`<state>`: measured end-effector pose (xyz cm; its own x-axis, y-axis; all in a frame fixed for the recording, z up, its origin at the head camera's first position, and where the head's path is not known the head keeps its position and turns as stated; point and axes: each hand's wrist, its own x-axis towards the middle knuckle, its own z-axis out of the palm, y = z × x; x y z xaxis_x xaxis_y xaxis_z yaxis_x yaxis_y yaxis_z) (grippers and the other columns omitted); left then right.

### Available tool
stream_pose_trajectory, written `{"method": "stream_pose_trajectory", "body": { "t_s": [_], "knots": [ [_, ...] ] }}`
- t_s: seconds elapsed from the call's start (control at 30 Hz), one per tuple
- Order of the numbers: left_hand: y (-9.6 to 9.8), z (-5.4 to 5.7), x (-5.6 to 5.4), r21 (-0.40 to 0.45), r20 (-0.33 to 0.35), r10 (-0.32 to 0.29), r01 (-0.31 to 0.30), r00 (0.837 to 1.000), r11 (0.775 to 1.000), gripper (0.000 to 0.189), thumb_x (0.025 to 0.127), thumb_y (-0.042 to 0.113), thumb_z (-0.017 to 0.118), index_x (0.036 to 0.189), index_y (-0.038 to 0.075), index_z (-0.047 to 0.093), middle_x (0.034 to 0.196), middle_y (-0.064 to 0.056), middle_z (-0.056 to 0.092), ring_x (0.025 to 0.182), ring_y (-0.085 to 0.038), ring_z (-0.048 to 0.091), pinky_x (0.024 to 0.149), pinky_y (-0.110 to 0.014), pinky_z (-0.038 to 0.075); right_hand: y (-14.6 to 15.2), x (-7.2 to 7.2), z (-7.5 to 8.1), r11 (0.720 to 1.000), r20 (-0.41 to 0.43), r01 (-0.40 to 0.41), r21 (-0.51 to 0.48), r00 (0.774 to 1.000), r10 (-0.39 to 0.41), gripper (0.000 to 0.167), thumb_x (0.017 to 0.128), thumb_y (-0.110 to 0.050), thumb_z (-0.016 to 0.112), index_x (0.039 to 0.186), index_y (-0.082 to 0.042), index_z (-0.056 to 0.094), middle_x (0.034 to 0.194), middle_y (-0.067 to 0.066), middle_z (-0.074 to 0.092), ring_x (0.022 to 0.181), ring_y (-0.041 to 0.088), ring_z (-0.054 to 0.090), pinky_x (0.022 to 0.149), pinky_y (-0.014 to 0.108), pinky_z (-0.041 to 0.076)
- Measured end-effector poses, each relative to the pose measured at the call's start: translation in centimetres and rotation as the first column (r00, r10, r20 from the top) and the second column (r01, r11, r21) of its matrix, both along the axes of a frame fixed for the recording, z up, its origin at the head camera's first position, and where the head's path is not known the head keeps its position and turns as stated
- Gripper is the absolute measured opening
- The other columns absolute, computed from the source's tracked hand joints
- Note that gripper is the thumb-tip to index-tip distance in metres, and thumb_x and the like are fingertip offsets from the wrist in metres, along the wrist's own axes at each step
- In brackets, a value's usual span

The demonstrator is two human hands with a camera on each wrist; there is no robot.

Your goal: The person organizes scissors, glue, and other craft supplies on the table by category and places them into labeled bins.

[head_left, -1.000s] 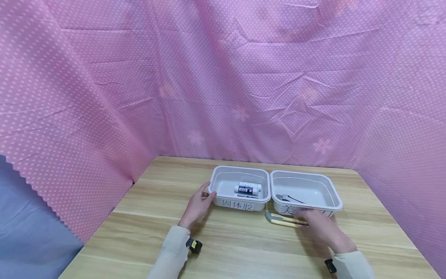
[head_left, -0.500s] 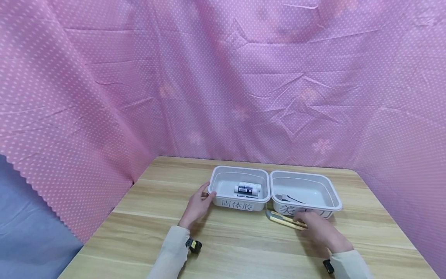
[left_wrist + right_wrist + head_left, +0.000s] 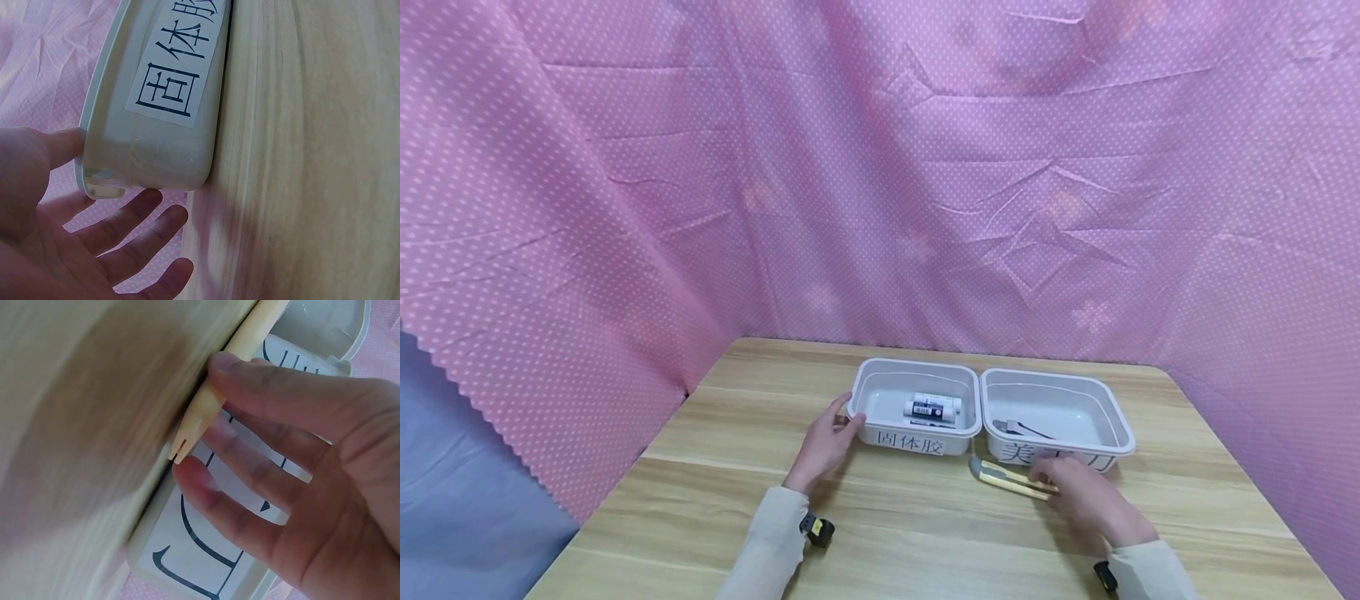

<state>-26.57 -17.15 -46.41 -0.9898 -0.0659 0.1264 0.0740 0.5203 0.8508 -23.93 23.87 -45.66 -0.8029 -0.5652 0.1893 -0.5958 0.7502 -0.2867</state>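
My left hand point(image 3: 823, 442) holds the left end of a white plastic box point(image 3: 917, 364). In the left wrist view its thumb point(image 3: 65, 147) lies on the rim and the forefinger point(image 3: 69, 206) is at the corner; the other fingers are spread loosely beside the end wall. A yellow utility knife point(image 3: 1000, 477) with a grey end lies at the table surface before the second white box point(image 3: 1045, 377). My right hand point(image 3: 1082, 492) pinches its near right end. The right wrist view shows the thumb over the knife's yellow body point(image 3: 203, 412), with fingers behind it.
Several white-and-blue glue sticks point(image 3: 931, 409) lie in the left box. In the right box is a slim grey-and-dark item point(image 3: 1011, 427). Both boxes carry Chinese labels and stand side by side on a wooden table point(image 3: 910, 525), with pink dotted cloth point(image 3: 880, 208) behind.
My right hand has shifted slightly left and toward me, and the held end of the utility knife has swung a little nearer. My left hand and both boxes have stayed in place.
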Motion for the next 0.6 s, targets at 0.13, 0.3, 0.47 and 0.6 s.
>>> {"method": "stream_pose_trajectory", "body": {
  "t_s": [0.13,0.3,0.47,0.6],
  "knots": [
    [-0.04,-0.13,-0.15,0.004,-0.006,-0.003,0.003,1.0,1.0,0.063,0.103,0.037,0.061,0.156,0.009,0.041,0.125,-0.025,0.067,0.119,-0.038,0.065,0.102,-0.053,0.054,-0.01,0.12,0.1,1.0,0.021,-0.012,-0.006,1.0,0.012,0.034,0.07,0.005,0.083,0.092,-0.019,0.072,0.087,-0.01,0.068,0.079,0.012,0.064,0.069,0.03,0.056],
    [0.0,-0.13,-0.21,0.005,-0.003,-0.004,0.004,1.0,1.0,0.063,0.103,0.038,0.06,0.156,0.009,0.041,0.125,-0.025,0.067,0.119,-0.039,0.065,0.101,-0.053,0.055,-0.11,0.44,0.31,1.0,0.03,-0.013,-0.023,0.999,0.014,0.033,0.073,0.004,0.082,0.096,-0.018,0.073,0.09,-0.01,0.07,0.082,0.012,0.065,0.072,0.031,0.057],
    [-0.02,-0.23,-0.24,0.003,-0.002,-0.008,0.008,1.0,1.0,0.064,0.103,0.039,0.06,0.156,0.008,0.041,0.125,-0.025,0.067,0.119,-0.039,0.065,0.102,-0.053,0.055,-0.26,0.63,0.5,0.999,0.019,-0.031,-0.03,0.999,0.031,0.032,0.074,0.004,0.081,0.099,-0.016,0.075,0.092,-0.007,0.072,0.084,0.015,0.067,0.075,0.034,0.059],
    [-0.07,-0.26,-0.16,0.005,-0.002,-0.007,0.007,1.0,1.0,0.064,0.103,0.038,0.06,0.156,0.009,0.041,0.126,-0.025,0.067,0.119,-0.038,0.065,0.101,-0.053,0.055,-0.44,0.69,0.72,0.999,0.015,-0.04,-0.025,0.999,0.04,0.032,0.075,0.002,0.081,0.102,-0.013,0.075,0.094,-0.003,0.074,0.085,0.019,0.069,0.076,0.037,0.06]
  ]
}}
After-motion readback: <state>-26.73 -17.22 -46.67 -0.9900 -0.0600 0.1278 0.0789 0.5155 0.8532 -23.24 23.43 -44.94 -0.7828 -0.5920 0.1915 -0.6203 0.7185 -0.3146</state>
